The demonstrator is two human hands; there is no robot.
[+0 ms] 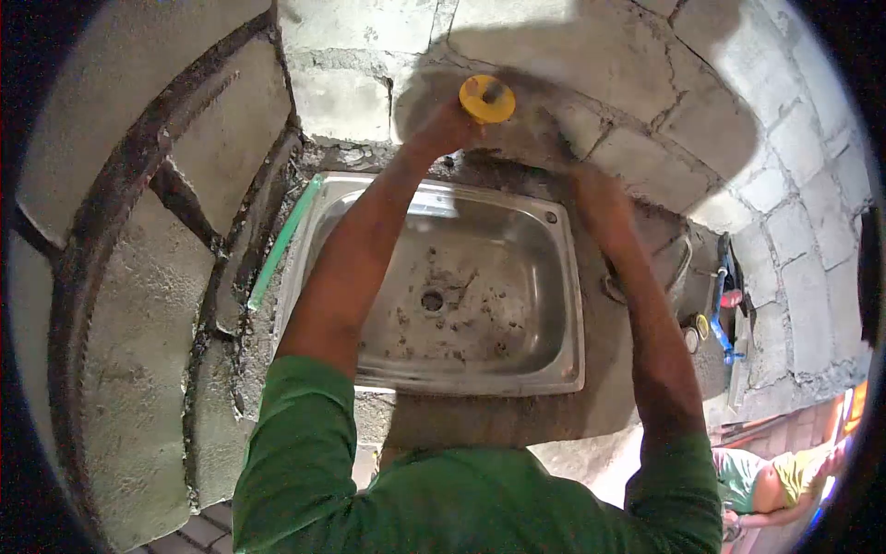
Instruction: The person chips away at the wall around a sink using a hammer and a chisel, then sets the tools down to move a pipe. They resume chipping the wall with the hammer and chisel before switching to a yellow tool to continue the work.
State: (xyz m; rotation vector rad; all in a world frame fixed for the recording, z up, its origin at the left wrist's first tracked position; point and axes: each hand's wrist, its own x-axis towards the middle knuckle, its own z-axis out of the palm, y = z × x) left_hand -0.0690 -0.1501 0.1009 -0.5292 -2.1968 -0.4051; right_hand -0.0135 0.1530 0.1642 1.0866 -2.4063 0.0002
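Observation:
My left hand (449, 129) is closed around a chisel with a round yellow hand guard (485, 99), held against the block wall behind the sink. The guard's face and the dark end of the shank point up at me; the tip is hidden. To the right, my right hand (598, 198) is smeared by motion, wrapped round what looks like a hammer (559, 137), also blurred and apart from the chisel. Below both forearms lies a stainless steel sink (544, 305), with dark crumbs and grit scattered around its drain (432, 300).
A green strip (284, 242) lies along the sink's left edge. On the right ledge are a blue tool (719, 305), a small yellow-rimmed round item (702, 326) and a looped pale strap (681, 268). Another person (775, 480) is at lower right. Block walls (346, 103) enclose the back and sides.

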